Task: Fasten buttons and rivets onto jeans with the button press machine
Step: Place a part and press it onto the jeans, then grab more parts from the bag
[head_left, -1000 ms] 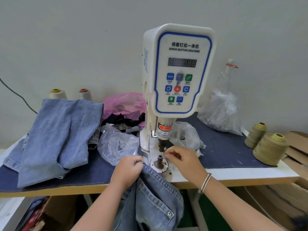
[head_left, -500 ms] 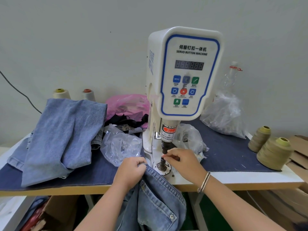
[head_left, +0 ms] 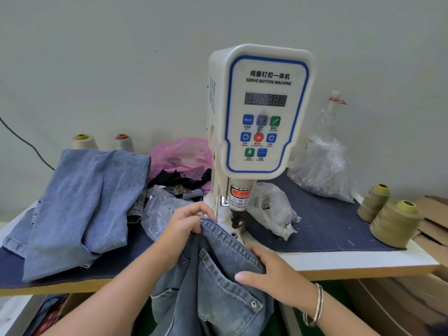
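A white servo button machine (head_left: 261,110) stands at the middle of the table, its black punch (head_left: 237,220) hanging just above the base. A pair of blue jeans (head_left: 218,282) hangs off the table's front edge with the waistband lifted up to the punch. My left hand (head_left: 184,226) grips the waistband's left end beside the machine. My right hand (head_left: 271,267) holds the waistband lower right, thumb on the back pocket. Two metal rivets show on the pocket corners. The lower die is hidden by the denim.
Folded light-blue jeans (head_left: 80,204) lie at the left. Clear plastic bags (head_left: 269,207) of small parts flank the machine, a pink bag (head_left: 181,156) behind. Olive thread cones (head_left: 395,224) and cardboard stand at the right; two pale cones (head_left: 84,141) at the back left.
My right hand left the punch and die and came down onto the jeans' waistband. Both hands drew the waistband up over the die, covering it.
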A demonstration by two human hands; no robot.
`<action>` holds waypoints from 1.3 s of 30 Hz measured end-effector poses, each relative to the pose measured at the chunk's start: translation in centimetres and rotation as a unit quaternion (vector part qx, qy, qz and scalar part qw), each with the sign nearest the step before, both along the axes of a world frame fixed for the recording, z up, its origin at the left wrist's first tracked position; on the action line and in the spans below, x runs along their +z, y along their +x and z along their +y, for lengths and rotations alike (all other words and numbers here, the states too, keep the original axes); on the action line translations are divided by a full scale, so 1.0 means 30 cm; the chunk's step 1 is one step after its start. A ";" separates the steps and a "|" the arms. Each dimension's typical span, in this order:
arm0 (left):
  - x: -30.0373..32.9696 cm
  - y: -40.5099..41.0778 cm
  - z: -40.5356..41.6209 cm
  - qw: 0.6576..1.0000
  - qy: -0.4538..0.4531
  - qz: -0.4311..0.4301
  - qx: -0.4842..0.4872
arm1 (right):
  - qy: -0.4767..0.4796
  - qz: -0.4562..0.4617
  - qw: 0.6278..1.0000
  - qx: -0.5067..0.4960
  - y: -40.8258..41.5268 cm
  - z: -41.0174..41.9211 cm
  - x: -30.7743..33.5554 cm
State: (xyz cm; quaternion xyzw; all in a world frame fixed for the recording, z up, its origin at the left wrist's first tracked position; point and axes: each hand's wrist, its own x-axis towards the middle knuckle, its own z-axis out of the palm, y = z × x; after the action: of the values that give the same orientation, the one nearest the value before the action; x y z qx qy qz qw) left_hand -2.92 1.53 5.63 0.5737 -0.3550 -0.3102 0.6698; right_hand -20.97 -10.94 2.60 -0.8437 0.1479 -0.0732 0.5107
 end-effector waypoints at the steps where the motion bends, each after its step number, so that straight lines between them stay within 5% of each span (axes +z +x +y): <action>1: 0.005 0.001 0.002 1.000 0.001 0.002 0.006 | -0.085 -0.051 0.993 -0.055 -0.002 0.002 0.001; 4: -0.001 0.008 0.012 0.999 0.012 0.011 0.044 | -0.309 -0.232 0.918 -0.092 -0.021 0.031 -0.009; 6: -0.006 0.005 0.018 0.998 0.011 0.016 0.058 | -0.396 -0.205 0.895 -0.022 -0.025 0.059 -0.029; 9: -0.013 0.000 0.015 0.998 0.007 0.005 0.064 | -0.396 -0.079 0.915 -0.017 -0.024 0.078 -0.057; 13: -0.027 0.013 0.012 0.997 0.002 0.005 0.082 | -0.417 -0.115 0.902 0.004 -0.010 0.103 -0.057; 17: -0.028 0.031 0.030 0.994 0.049 -0.052 0.079 | -0.156 -0.169 0.972 0.047 -0.028 0.107 -0.028; 20: -0.063 0.021 0.069 0.929 0.134 -0.338 0.066 | -0.025 -0.193 0.981 0.013 -0.026 0.092 0.015; 22: -0.091 -0.005 0.098 0.901 0.086 -0.423 0.034 | -0.004 -0.190 0.982 0.002 -0.007 0.088 0.022; 26: -0.131 -0.055 0.132 0.933 0.092 -0.327 -0.118 | 0.087 -0.177 0.978 -0.070 0.033 0.056 0.017; 30: -0.175 -0.053 0.126 0.935 0.164 -0.306 -0.077 | 0.233 -0.170 0.943 -0.163 0.054 0.011 0.008; 34: -0.204 -0.082 0.096 0.924 0.174 -0.327 -0.093 | 0.251 -0.157 0.946 -0.130 0.075 0.030 0.001; 39: -0.192 -0.101 0.091 0.978 0.077 -0.148 -0.127 | 0.282 -0.169 0.935 -0.135 0.076 0.006 0.003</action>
State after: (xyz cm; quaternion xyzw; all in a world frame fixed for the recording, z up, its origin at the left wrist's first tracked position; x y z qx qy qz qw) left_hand -5.96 4.25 -0.13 0.6136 -0.4952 -0.3303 0.5188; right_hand -18.68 -10.77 2.70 -0.6124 0.1870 -0.2383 0.7302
